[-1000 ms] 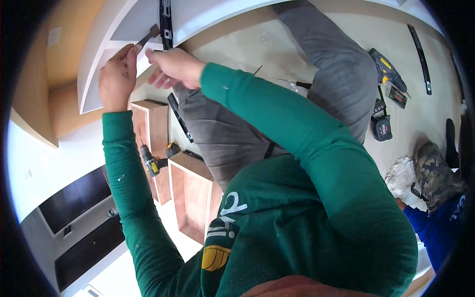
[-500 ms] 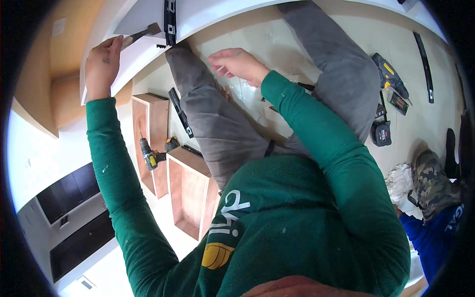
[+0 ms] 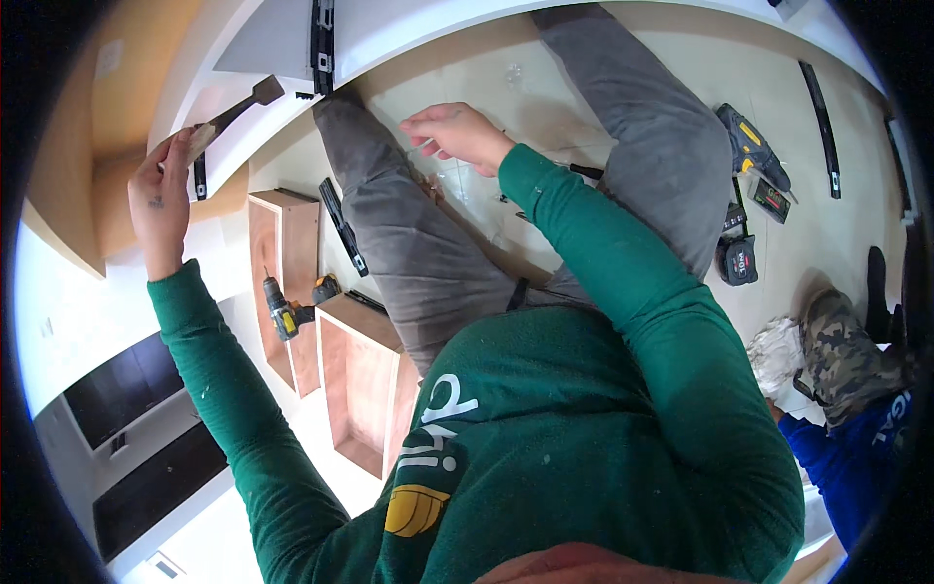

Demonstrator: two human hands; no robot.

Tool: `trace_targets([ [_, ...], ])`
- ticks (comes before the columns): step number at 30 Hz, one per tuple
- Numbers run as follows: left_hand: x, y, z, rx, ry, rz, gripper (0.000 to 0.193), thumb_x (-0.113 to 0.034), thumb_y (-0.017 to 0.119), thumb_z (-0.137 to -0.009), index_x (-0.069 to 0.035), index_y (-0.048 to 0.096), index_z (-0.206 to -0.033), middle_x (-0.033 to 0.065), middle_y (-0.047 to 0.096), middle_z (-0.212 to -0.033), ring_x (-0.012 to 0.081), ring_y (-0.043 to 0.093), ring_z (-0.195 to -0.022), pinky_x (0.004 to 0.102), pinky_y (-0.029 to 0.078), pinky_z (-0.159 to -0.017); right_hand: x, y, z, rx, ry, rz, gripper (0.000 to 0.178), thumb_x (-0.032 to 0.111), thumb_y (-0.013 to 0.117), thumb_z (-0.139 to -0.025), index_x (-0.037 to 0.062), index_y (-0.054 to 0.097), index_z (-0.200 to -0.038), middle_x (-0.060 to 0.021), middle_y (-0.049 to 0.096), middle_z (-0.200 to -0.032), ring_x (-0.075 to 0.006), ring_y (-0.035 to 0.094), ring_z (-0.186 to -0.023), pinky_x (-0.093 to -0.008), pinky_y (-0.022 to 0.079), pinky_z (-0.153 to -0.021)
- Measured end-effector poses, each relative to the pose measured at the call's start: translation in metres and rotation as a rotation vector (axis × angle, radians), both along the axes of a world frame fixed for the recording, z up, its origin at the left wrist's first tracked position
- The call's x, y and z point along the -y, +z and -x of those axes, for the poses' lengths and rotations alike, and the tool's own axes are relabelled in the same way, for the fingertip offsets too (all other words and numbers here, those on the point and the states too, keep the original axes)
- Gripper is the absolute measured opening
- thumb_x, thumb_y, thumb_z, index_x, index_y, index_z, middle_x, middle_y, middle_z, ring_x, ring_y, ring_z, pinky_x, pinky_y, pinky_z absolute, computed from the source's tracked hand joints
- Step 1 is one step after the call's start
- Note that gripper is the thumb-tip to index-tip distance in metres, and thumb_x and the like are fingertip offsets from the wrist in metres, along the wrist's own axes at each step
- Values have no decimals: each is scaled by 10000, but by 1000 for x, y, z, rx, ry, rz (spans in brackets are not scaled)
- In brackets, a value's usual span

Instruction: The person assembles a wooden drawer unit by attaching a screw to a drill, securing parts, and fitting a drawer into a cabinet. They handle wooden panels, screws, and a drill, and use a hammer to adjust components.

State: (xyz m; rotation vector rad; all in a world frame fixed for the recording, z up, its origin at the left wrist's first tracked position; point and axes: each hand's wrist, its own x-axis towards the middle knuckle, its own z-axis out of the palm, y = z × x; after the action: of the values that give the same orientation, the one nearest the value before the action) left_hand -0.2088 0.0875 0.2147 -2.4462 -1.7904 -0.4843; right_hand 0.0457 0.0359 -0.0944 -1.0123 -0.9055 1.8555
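My left hand (image 3: 161, 200) is closed round the pale handle of a dark flat-bladed hand tool (image 3: 238, 109). Its widened tip points toward the white cabinet panel (image 3: 389, 44), near a black drawer slide (image 3: 322, 49) fixed there. Another short black rail (image 3: 200, 176) shows below the tool. My right hand (image 3: 457, 134) hovers over the floor between my legs, fingers curled and pinched on a small thin pale piece (image 3: 425, 143) too small to name. It is apart from the panel.
Wooden drawer boxes (image 3: 365, 389) stand at my left with a drill (image 3: 282, 307). A loose black slide (image 3: 342, 229) lies beside my leg. Right of me are another drill (image 3: 751, 146), a tape measure (image 3: 736, 260), a small box (image 3: 771, 199) and a long rail (image 3: 822, 127). A co-worker (image 3: 846, 389) sits at far right.
My left hand has moved left and down with the flat-bladed tool, drawing its tip away from the fixed slide. My right hand keeps nearly the same place and pinch.
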Motion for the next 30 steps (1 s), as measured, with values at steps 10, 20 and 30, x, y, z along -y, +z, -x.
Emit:
trace_targets([
  [10, 49, -26, 45, 213, 280, 312, 364, -319, 614, -1044, -1, 769, -1129, -44, 591, -764, 36, 416, -652, 227, 310, -572, 3, -26, 7, 117, -33, 15, 490, 492, 679, -966, 66, 703, -1205, -25, 703, -1015, -127, 616, -894, -285, 507, -774],
  [20, 165, -212, 54, 1333, 568, 463, 409, -413, 592, -1038, -46, 762, -1103, -3, 559, -649, 91, 520, -537, 255, 413, -483, 35, 22, 18, 1036, 567, -481, 415, 401, 763, -879, 35, 746, -1073, -173, 738, -928, -311, 720, -869, -416, 552, -776],
  [30, 180, -269, 56, 1438, 441, 647, 395, -376, 550, -1073, -43, 746, -1158, -27, 545, -667, 64, 480, -526, 240, 389, -482, 132, 320, 23, 776, 615, -1486, 350, 259, 829, -673, 99, 654, -931, -89, 628, -895, -294, 634, -805, -450, 496, -710],
])
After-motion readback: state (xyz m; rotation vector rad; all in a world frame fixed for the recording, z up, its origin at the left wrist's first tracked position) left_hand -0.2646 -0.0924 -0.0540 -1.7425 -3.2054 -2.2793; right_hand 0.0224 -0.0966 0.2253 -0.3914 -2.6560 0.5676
